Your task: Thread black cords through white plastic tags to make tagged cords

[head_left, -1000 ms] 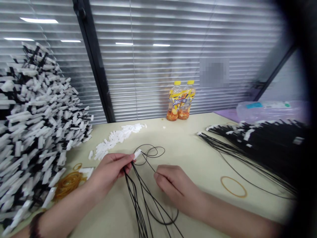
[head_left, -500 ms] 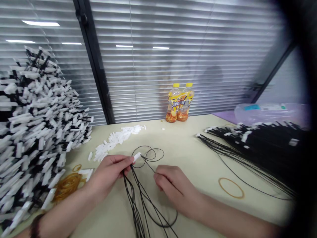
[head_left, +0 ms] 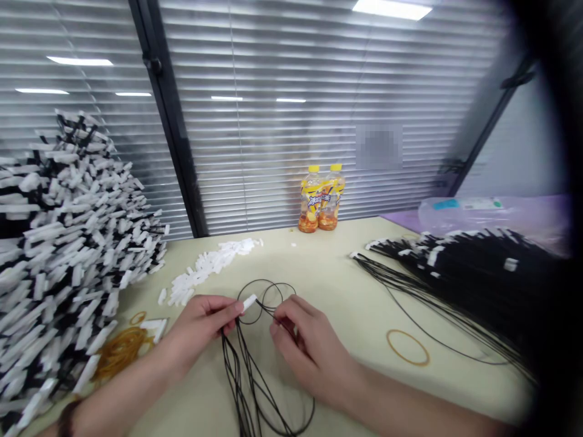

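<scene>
Between the thumb and fingers of my left hand (head_left: pixel 204 321), a small white plastic piece (head_left: pixel 249 303) is pinched, its far end sticking out. Black cords (head_left: pixel 237 376) hang from beneath that hand toward the table's near edge. My right hand (head_left: pixel 314 349) is closed, thumb against curled fingers, on a thin black cord (head_left: pixel 265 308) that runs from the white piece. Its fingertips are a short way right of the piece. Loose loops of black cord (head_left: pixel 260 280) lie just beyond both hands. The hidden fingers' exact hold cannot be seen.
At left rises a tall heap of white-tipped black cords (head_left: pixel 86 243), with rubber bands (head_left: pixel 121 352) beside it. Loose white pieces (head_left: pixel 209 267) lie behind my left hand. Two bottles (head_left: pixel 319 200) stand at the back; black cord bundles (head_left: pixel 473 267) and a single rubber band (head_left: pixel 409 348) lie right.
My right hand has moved closer to the white piece, its fingers now nearer the cord's end there. The left hand keeps its pinch. The view has shifted slightly.
</scene>
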A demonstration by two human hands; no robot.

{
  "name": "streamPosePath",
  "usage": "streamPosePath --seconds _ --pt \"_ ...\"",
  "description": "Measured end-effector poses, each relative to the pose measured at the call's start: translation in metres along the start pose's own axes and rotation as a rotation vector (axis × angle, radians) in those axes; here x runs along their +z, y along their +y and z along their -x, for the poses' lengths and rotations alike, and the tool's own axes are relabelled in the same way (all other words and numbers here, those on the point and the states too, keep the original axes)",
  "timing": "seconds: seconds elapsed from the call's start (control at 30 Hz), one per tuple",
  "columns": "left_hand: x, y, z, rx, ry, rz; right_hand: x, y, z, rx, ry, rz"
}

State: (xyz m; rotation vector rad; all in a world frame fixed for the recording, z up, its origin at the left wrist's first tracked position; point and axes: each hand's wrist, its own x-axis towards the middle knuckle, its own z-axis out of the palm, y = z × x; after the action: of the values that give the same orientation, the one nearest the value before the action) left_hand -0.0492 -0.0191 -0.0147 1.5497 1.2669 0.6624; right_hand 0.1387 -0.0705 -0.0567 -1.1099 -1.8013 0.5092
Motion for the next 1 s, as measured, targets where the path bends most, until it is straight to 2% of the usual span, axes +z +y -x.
streamPosePath --seconds 0.23,0.43,0.53,0.63,1.0 --pt "0.002 0.002 0.003 0.066 -0.027 -0.131 0.001 0.005 -0.001 -0.049 0.002 0.005" --pt "0.005 0.007 0.007 0.107 -0.075 -0.235 0.005 0.006 0.003 -0.159 0.111 0.079" --pt "0.005 0.009 0.007 0.128 -0.137 -0.285 0.006 0.005 0.003 -0.254 0.070 0.131" --pt "0.004 0.007 0.004 0.132 -0.141 -0.316 0.004 0.002 0.001 -0.325 0.026 0.124" --pt "0.009 0.011 0.006 0.141 -0.125 -0.303 0.004 -0.002 -0.003 -0.314 0.057 0.097"
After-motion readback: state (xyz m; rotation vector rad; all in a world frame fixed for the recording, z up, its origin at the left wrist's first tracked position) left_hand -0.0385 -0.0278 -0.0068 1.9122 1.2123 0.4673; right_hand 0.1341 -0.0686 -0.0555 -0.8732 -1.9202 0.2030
